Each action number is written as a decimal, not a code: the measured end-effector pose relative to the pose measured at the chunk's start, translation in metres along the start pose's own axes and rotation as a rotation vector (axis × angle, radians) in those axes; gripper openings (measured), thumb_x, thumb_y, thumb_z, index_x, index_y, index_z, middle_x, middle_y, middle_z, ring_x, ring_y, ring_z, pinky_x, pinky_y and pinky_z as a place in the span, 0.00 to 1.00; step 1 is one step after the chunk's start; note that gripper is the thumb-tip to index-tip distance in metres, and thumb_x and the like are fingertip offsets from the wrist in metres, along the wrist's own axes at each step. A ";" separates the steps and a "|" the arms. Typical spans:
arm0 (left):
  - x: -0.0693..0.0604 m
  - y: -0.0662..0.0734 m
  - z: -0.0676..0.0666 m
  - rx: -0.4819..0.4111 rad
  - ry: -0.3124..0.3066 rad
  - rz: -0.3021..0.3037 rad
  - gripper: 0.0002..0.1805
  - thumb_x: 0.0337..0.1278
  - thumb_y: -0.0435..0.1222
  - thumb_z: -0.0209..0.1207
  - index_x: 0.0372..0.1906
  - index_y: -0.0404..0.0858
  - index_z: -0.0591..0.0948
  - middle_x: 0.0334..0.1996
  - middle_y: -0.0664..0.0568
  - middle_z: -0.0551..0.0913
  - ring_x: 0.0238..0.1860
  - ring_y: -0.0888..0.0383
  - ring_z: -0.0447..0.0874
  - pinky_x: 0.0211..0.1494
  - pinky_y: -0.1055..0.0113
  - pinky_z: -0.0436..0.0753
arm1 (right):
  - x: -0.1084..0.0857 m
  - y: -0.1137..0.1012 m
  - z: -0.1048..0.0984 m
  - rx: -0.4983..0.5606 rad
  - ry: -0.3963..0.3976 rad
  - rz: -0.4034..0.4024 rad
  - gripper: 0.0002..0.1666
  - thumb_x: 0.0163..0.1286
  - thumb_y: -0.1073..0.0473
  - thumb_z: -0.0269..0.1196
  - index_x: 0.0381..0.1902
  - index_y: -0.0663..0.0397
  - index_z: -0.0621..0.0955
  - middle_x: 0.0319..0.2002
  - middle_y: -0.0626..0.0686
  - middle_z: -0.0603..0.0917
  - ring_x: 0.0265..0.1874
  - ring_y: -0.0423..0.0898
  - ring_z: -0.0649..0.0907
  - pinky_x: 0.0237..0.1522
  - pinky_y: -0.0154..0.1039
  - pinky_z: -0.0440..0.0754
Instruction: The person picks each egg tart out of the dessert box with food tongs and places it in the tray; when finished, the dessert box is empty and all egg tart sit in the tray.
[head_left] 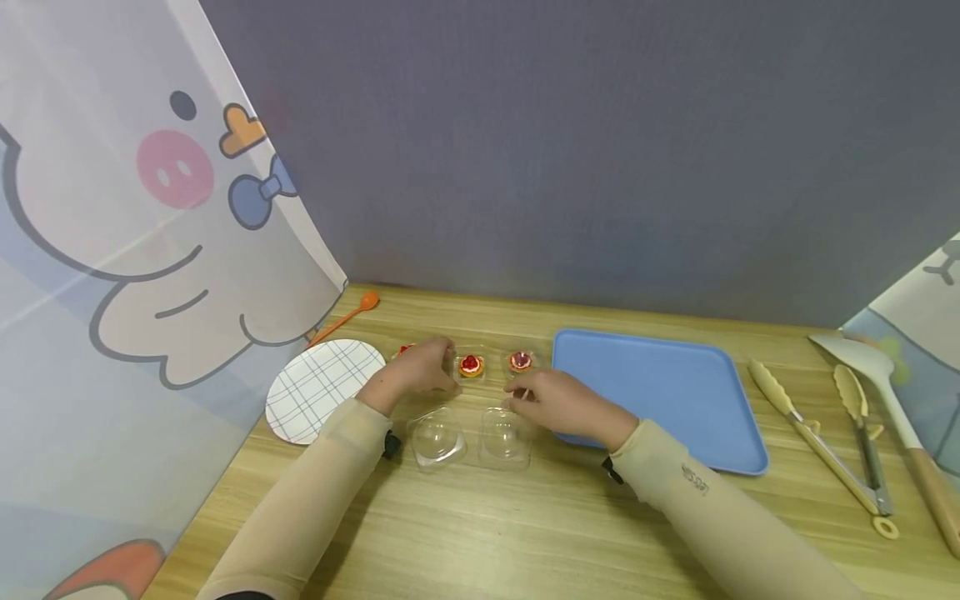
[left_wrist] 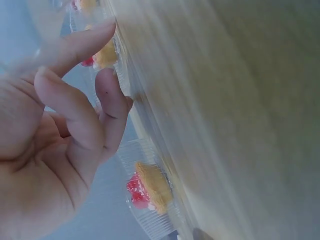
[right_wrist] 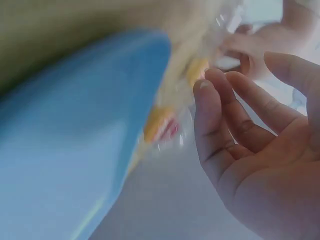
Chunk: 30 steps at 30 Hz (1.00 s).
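Note:
A clear plastic clamshell box (head_left: 491,348) lies unfolded on the table, its domed lid (head_left: 472,442) on the near side. Small fruit tarts sit in its base: one with red topping (head_left: 471,365) in the middle and a darker-topped tart (head_left: 521,361) at the right. The third tart (head_left: 406,348) is partly hidden behind my left hand (head_left: 420,371). That hand hovers over the box's left part, fingers loosely bent around nothing. My right hand (right_wrist: 265,135) is near the right tart, with relaxed fingers and no object in its grasp.
A blue tray (head_left: 652,392) lies right of the box, under my right forearm's far side. A round checked plate (head_left: 322,387) and an orange spoon (head_left: 348,315) are at the left. Tongs (head_left: 817,450) and a wooden-handled spatula (head_left: 900,417) lie far right. A grey partition (head_left: 570,167) stands behind.

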<state>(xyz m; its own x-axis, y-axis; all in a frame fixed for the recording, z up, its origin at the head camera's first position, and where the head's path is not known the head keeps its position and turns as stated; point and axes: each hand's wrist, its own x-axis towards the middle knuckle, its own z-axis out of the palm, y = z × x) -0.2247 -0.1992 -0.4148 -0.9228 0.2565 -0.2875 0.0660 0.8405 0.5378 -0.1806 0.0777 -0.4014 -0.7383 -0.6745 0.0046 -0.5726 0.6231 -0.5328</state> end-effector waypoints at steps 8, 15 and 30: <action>-0.004 0.000 -0.004 0.052 0.019 0.001 0.52 0.54 0.40 0.78 0.80 0.29 0.65 0.72 0.37 0.79 0.70 0.42 0.80 0.76 0.48 0.79 | 0.001 0.021 -0.034 0.043 0.080 0.083 0.20 0.79 0.53 0.62 0.60 0.56 0.88 0.48 0.52 0.91 0.45 0.46 0.87 0.44 0.43 0.86; -0.018 0.011 -0.016 0.155 0.115 0.014 0.49 0.53 0.42 0.76 0.78 0.30 0.68 0.69 0.38 0.79 0.69 0.38 0.81 0.74 0.45 0.80 | 0.007 0.042 -0.044 -0.001 0.046 0.142 0.33 0.77 0.49 0.66 0.74 0.55 0.77 0.63 0.58 0.83 0.59 0.58 0.84 0.54 0.53 0.86; 0.006 0.072 0.021 0.032 0.001 0.043 0.54 0.54 0.49 0.76 0.80 0.30 0.66 0.67 0.41 0.85 0.64 0.42 0.86 0.69 0.46 0.84 | 0.035 0.056 -0.036 0.040 -0.080 0.078 0.47 0.71 0.56 0.72 0.83 0.51 0.66 0.83 0.56 0.64 0.83 0.62 0.63 0.78 0.67 0.70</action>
<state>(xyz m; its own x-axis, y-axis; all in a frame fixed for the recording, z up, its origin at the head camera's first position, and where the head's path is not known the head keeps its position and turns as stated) -0.2178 -0.1275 -0.3947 -0.9193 0.2922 -0.2636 0.1179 0.8436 0.5239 -0.2513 0.1036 -0.4010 -0.7483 -0.6551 -0.1044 -0.4990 0.6595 -0.5622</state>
